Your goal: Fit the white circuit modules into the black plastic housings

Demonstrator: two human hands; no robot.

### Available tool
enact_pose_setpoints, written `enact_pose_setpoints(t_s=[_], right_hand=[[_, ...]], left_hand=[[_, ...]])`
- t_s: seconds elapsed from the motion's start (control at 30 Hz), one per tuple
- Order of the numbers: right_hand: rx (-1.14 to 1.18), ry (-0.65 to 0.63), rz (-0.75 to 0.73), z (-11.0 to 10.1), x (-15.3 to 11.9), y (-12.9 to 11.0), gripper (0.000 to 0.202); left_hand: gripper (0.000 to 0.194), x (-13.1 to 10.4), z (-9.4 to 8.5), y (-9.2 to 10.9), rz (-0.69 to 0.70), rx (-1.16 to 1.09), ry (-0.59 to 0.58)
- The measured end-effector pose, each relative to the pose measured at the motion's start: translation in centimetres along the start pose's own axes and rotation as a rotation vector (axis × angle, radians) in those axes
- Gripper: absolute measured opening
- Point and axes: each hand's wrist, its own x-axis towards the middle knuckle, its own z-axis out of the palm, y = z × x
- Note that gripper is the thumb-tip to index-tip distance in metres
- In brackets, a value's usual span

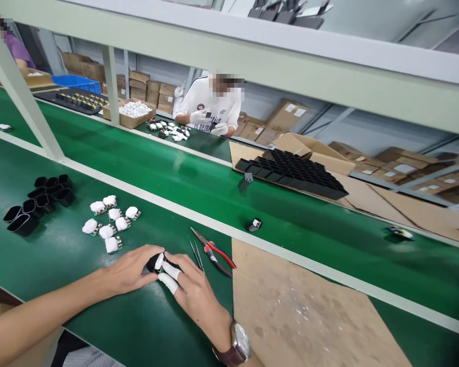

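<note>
A small black plastic housing [151, 264] lies sideways between my hands, low over the green bench. My left hand [133, 269] is closed around its left end. A white-topped circuit board [159, 261] sits in the housing's opening. My right hand [199, 293], with white finger cots on two fingers, is closed on the board and the housing's edge. Left of my hands lie several more white-topped circuit boards [107, 232]. Farther left stands a group of empty black housings [45, 203]. Tweezers [197, 255] and red-handled pliers [213, 250] rest just beyond my right hand.
A worn brown board [294, 306] covers the bench at right. Beyond a pale rail runs a green conveyor [199, 188] carrying a few parts. Across it, a co-worker [210, 109] in white gloves handles dark pieces beside stacked black housings [290, 171]. A frame post [23, 86] rises at left.
</note>
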Motion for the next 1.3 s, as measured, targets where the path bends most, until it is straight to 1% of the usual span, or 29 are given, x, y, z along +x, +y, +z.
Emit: enact_pose_setpoints(t_s=[0.07, 0.17, 0.23, 0.33, 0.43, 0.53, 0.63, 0.73, 0.8, 0.9, 0.97, 1.03, 1.07, 1.13, 1.3], right_hand=[[0.022, 0.046, 0.013, 0.1, -0.4, -0.1, 0.022], [-0.006, 0.079, 0.043, 0.2, -1.0, -0.3, 0.026], [-0.042, 0.053, 0.044, 0.3, -1.5, -0.2, 0.027], [-0.076, -0.007, 0.048, 0.5, -2.1, -0.2, 0.022], [-0.098, -0.024, 0.104, 0.7, -2.2, -0.3, 0.018], [-0.101, 0.045, 0.152, 1.0, -1.6, -0.7, 0.018], [-0.108, 0.116, 0.141, 1.3, -1.0, -1.2, 0.020], [-0.127, 0.145, 0.109, 1.5, -0.8, -1.6, 0.023], [-0.130, 0.159, 0.107, 1.1, -0.7, -1.7, 0.023], [-0.119, 0.225, 0.173, -0.2, -0.6, -1.3, 0.021], [-0.119, 0.269, 0.233, -1.2, -0.6, -1.0, 0.019], [-0.123, 0.286, 0.254, -1.7, -0.5, -0.8, 0.018], [-0.120, 0.274, 0.249, -1.8, -0.5, -0.7, 0.018], [-0.088, 0.205, 0.240, -1.6, -0.4, -0.5, 0.022], [0.001, -0.040, 0.298, -1.3, -0.5, 0.0, 0.040]], left_hand=[[0.048, 0.1, 0.0, 0.1, 0.035, 0.003, -0.023], [0.048, 0.1, 0.3, 0.1, 0.074, 0.030, 0.005], [0.047, 0.0, 0.6, -0.2, 0.075, 0.056, 0.025], [0.046, -0.1, 0.9, -0.8, 0.092, 0.087, 0.024], [0.048, 0.1, 0.9, -1.2, 0.110, 0.109, 0.037], [0.050, 0.3, 0.6, -1.0, 0.122, 0.104, 0.053], [0.049, 0.5, 0.4, -0.5, 0.122, 0.088, 0.045], [0.048, 0.3, 0.3, 0.0, 0.106, 0.085, 0.034], [0.045, -0.1, 0.1, -0.1, 0.092, 0.093, 0.046], [0.045, -0.9, -0.4, -0.8, 0.009, 0.119, 0.083], [0.048, -1.3, -0.9, -1.4, -0.067, 0.122, 0.086], [0.055, -1.3, -1.1, -1.7, -0.115, 0.095, 0.090], [0.057, -1.2, -1.2, -1.8, -0.128, 0.075, 0.101], [0.057, -0.6, -1.3, -1.8, -0.145, 0.042, 0.123], [0.049, 0.9, -2.3, -1.4, -0.154, 0.037, 0.084]])
